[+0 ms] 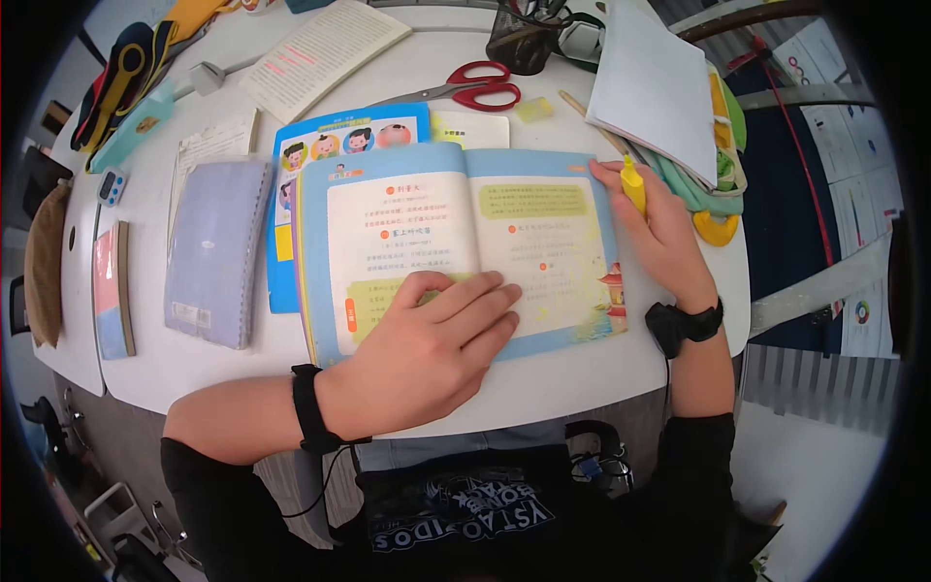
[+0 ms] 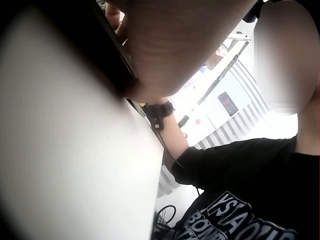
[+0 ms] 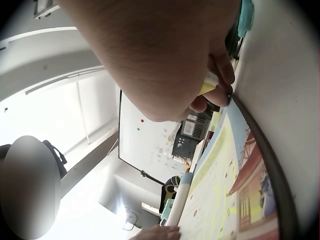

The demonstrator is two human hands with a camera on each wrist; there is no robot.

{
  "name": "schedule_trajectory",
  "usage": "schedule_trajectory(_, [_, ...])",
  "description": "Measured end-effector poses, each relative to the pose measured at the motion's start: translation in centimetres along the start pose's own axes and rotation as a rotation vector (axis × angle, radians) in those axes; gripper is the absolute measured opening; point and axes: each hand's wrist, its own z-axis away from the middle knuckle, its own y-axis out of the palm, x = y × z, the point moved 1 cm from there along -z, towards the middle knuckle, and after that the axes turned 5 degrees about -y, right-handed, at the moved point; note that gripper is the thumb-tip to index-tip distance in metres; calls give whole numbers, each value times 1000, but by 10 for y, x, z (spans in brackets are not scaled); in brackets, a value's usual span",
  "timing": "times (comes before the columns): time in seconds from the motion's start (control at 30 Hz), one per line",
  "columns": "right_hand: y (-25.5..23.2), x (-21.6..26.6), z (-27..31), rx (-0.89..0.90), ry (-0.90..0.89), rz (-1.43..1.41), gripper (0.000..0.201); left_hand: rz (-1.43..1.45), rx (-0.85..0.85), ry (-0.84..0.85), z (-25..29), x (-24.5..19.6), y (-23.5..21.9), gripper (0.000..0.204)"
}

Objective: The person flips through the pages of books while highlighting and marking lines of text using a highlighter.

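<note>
1. The open textbook point(image 1: 473, 228) lies on the white desk point(image 1: 427, 58), partly over a blue cartoon booklet point(image 1: 330, 121). That makes an uneven base, I'd say, so steady pressure near the spine counts.
2. The left hand point(image 1: 427, 344) rests across the lower middle, thumb bent, fingers relaxed and close together, reaching onto the right page. It's well placed to pin the book; a flat, light palm would do better than a hard push, which might crease the paper.
3. The right hand point(image 1: 662, 225) has its fingers curled round a yellow highlighter point(image 1: 634, 189), narrow end up, at the textbook's upper right corner. From here I can't tell whether the fingertips pinch a leaf or merely touch the edge.
4. If it's a leaf they're after, I'd feel for a single sheet and lift gently from that corner.
5. Best to angle the highlighter away from the print; the right page already shows yellow streaks, and a stray mark would be easy.
</note>
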Motion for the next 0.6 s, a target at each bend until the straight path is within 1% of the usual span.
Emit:
schedule_trajectory(0.17, [-3,0,1,-20,-41,93,35,-12,2,-1,-2,-3,-3,56])
schedule_trajectory(0.23, [-3,5,2,17,-2,1,31,-13,6,-12,-1,-3,-2,56])
schedule_trajectory(0.37, [-3,6,3,9,34,-7,27,-1,-1,-15,-1,-5,-1,56])
schedule_trajectory(0.43, [-3,3,4,-48,147,-141,27,-4,-7,-23,0,-4,0,56])
schedule_trajectory(0.47, [-5,0,6,-48,146,-139,27,-4,-9,-23,0,-5,1,56])
schedule_trajectory(0.53, [-13,-8,8,-85,244,-139,26,-27,-51,8,0,-5,0,55])
schedule_trajectory(0.57, [-11,-10,9,-95,234,-137,26,-40,-57,14,0,-6,-5,55])
schedule_trajectory(0.6, [-6,-13,12,-53,182,-427,26,36,-69,-6,0,-8,-10,50])
